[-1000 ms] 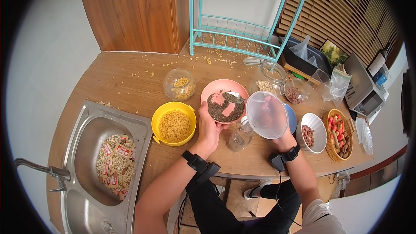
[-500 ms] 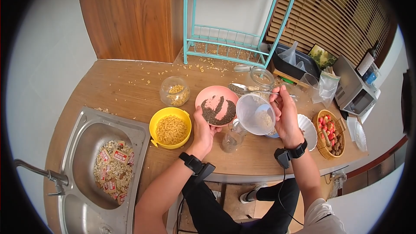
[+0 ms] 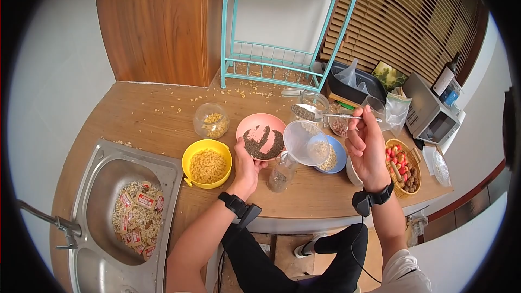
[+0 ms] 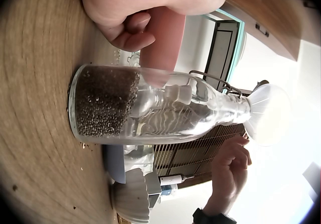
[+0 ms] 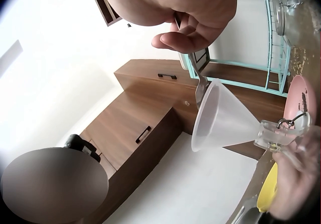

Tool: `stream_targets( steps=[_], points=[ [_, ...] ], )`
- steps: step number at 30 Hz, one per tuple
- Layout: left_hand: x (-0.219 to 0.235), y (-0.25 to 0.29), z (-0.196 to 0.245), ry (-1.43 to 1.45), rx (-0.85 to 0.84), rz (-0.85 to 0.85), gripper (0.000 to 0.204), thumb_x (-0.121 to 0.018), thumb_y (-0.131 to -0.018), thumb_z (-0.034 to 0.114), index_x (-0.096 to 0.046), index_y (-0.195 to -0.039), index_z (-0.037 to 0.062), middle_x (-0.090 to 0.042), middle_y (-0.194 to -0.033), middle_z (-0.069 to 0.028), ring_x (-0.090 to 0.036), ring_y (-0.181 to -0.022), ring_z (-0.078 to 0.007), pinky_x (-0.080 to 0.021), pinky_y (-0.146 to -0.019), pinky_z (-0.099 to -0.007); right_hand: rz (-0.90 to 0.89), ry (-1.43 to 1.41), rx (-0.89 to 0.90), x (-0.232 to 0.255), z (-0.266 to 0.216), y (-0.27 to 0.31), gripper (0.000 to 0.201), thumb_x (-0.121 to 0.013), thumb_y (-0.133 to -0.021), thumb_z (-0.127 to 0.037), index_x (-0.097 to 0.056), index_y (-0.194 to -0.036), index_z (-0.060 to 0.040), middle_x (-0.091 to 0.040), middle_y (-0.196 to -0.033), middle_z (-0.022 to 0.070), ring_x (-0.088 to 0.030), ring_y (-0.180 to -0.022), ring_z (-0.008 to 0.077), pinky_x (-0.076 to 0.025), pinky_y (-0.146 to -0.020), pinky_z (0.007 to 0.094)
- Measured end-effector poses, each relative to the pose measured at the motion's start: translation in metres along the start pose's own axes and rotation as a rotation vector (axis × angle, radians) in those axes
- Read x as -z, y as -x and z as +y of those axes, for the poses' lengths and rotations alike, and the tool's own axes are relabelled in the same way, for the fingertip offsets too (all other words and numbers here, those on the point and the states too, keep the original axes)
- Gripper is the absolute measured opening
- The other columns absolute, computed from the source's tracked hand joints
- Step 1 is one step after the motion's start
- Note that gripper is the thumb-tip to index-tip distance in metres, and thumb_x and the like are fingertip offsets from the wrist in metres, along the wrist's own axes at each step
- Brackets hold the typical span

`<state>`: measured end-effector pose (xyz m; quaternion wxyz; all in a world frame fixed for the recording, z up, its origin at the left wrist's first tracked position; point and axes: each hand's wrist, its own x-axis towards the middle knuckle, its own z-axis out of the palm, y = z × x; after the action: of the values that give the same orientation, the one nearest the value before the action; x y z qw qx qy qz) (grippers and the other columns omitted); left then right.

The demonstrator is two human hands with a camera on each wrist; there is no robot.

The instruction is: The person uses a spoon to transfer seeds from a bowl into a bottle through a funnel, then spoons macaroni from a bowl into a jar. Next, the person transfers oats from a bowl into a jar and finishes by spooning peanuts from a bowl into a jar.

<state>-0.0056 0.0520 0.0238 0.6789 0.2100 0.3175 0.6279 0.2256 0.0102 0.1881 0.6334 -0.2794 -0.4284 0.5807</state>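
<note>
My left hand [image 3: 246, 169] grips the rim of a pink bowl [image 3: 261, 121] of dark seeds. My right hand [image 3: 370, 153] pinches the handle of a metal spoon [image 3: 307, 112], whose bowl, loaded with dark seeds, is over the white funnel [image 5: 223, 121] or just beyond it. That funnel stands in the neck of a clear glass bottle [image 4: 173, 106]; dark seeds fill the bottle's lower part. The bottle is upright on the counter, beside the pink bowl.
Left of the hands are a yellow bowl of macaroni [image 3: 186, 161], a round glass jar [image 3: 202, 115] and the sink [image 3: 172, 184]. A blue plate [image 3: 341, 157], white bowl [image 3: 353, 174] and basket [image 3: 414, 157] stand to the right. Behind is a turquoise rack [image 3: 271, 78].
My right hand has lifted away from beside the funnel and drawn right, carrying the loaded spoon from the pink bowl towards the funnel. My left hand still holds the bowl. The head view has shifted.
</note>
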Motion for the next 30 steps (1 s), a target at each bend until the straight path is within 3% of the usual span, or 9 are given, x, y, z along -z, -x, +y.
stream_targets(
  steps=[17,19,30],
  points=[
    [0.002,-0.002,0.0,0.015,0.014,0.001,0.051,-0.03,-0.103,0.056,-0.053,-0.115,0.0128,-0.064,-0.096,-0.0032,-0.057,-0.076,-0.0126,-0.042,-0.06,-0.0284,0.007,0.195,0.127,0.017,-0.002,0.033,0.036,-0.037,-0.109,-0.036,-0.055,-0.102,-0.0058,-0.062,-0.081,0.0042,-0.04,-0.04,0.0064,-0.031,-0.036,0.0208],
    [0.007,-0.004,-0.002,-0.05,0.013,-0.043,0.054,-0.027,-0.101,0.06,-0.053,-0.12,0.0159,-0.064,-0.105,-0.0014,-0.059,-0.087,-0.013,-0.045,-0.07,-0.0304,-0.003,0.227,0.154,0.021,0.0,0.034,0.036,-0.037,-0.11,-0.036,-0.055,-0.102,-0.0051,-0.063,-0.081,0.0052,-0.041,-0.04,0.0068,-0.032,-0.036,0.0209],
    [0.008,-0.005,-0.003,-0.023,-0.007,-0.05,0.053,-0.028,-0.102,0.058,-0.054,-0.118,0.015,-0.064,-0.1,-0.0018,-0.058,-0.083,-0.0122,-0.044,-0.065,-0.0284,-0.111,0.391,0.295,0.028,0.002,0.038,0.038,-0.038,-0.11,-0.032,-0.056,-0.105,0.0009,-0.062,-0.083,0.0114,-0.049,-0.044,0.0099,-0.037,-0.039,0.0208]
  ],
)
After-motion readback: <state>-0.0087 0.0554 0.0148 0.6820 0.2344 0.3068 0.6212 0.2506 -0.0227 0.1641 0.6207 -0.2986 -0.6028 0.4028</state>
